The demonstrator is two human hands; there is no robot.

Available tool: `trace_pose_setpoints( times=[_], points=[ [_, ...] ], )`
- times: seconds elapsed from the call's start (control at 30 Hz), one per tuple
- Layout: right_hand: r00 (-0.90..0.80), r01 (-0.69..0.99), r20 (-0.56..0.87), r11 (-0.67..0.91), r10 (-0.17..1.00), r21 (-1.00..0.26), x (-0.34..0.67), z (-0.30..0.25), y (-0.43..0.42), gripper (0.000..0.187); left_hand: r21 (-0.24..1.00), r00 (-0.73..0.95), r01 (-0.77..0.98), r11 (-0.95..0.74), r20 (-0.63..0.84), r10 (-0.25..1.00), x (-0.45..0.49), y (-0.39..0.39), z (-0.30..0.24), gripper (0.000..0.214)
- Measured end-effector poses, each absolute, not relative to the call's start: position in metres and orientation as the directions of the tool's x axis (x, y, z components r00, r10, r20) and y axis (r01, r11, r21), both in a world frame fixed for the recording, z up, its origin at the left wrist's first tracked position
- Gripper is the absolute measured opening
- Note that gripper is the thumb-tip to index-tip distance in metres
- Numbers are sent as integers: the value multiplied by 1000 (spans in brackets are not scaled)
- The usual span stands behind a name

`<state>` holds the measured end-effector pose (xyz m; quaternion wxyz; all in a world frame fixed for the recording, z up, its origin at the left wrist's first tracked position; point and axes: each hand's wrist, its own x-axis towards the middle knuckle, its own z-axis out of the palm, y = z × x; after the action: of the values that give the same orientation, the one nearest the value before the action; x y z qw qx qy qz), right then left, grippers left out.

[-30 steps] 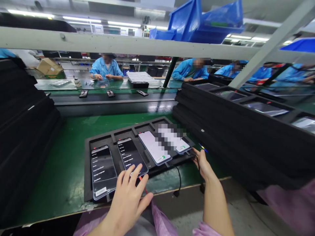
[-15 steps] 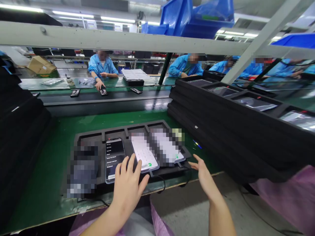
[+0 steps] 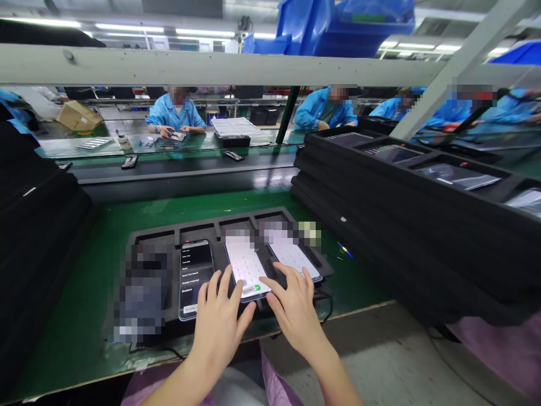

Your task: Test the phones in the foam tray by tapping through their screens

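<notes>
A black foam tray (image 3: pixel 195 232) lies on the green bench with several phones in its slots. My left hand (image 3: pixel 220 316), fingers spread, hovers at the lower edges of the phone with a dark text menu (image 3: pixel 195 279) and the phone with a white keypad screen (image 3: pixel 245 265). Over the lower right of that keypad phone is my right hand (image 3: pixel 293 301), its fingers apart and the index near the green button. The rightmost phone (image 3: pixel 296 254) also shows a keypad. At the left, another slot's contents (image 3: pixel 141 293) are blurred out. Neither hand holds anything.
Stacked black foam trays rise on the right (image 3: pixel 380 208) and left (image 3: pixel 38 225). Cables (image 3: pixel 327 304) run along the near bench edge. Beyond is a dark conveyor (image 3: pixel 181 160) with phone parts, and co-workers in blue. A white beam (image 3: pixel 211 70) crosses above, under blue bins (image 3: pixel 338 28).
My right hand has moved left, from beside the tray to over the keypad phone. My left hand stays nearly still. Across the conveyor, a co-worker has lifted a phone off the belt.
</notes>
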<state>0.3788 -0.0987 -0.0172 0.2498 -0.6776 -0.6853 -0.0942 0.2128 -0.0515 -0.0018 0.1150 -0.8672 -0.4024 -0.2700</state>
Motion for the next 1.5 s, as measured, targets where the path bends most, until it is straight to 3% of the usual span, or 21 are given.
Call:
trace_pose_setpoints(
  times=[0.9,1.2,1.3,1.5],
  points=[
    [44,975,370,41,928,-219,387,-7,-95,39,43,544,759,-650,507,668,215,-44,-1,42],
    [64,966,322,22,945,-258,388,-10,-93,41,87,566,725,-683,492,662,213,-49,3,30],
    [87,958,384,27,919,-284,394,-9,-95,43,86,553,729,-679,509,659,213,-49,4,32],
    [313,924,562,-109,766,-366,420,-3,-110,48,59,533,756,-652,525,664,217,-51,6,33]
  ],
)
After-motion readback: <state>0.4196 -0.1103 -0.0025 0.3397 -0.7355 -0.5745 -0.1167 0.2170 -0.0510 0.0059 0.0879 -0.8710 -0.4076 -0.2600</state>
